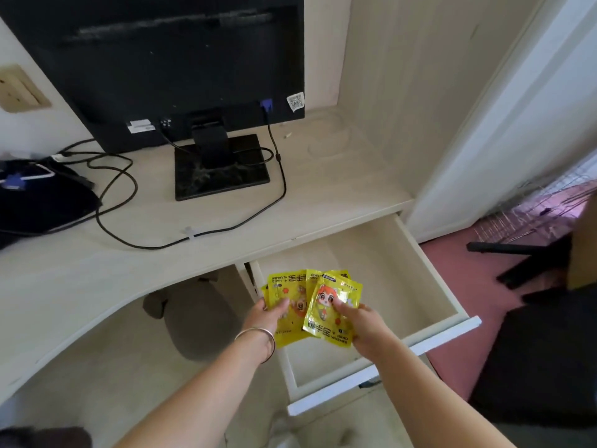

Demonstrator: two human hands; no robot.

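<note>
Several yellow hand-warmer packets are fanned out above the open white drawer (429,279), which looks bare inside. My left hand (268,313) grips the left bunch of packets (289,286), thumb on top; a silver bangle circles that wrist. My right hand (365,321) pinches the front packet (326,307), the one with an orange cartoon face, and a finger presses on its face. More packets sit behind it, partly hidden.
The pale wooden desk (161,247) carries a black monitor (168,59) on a square stand, black cables and a dark bag (38,198) at the left. A grey stool (197,315) stands under the desk. Right of the drawer are a pink floor and a dark chair (542,350).
</note>
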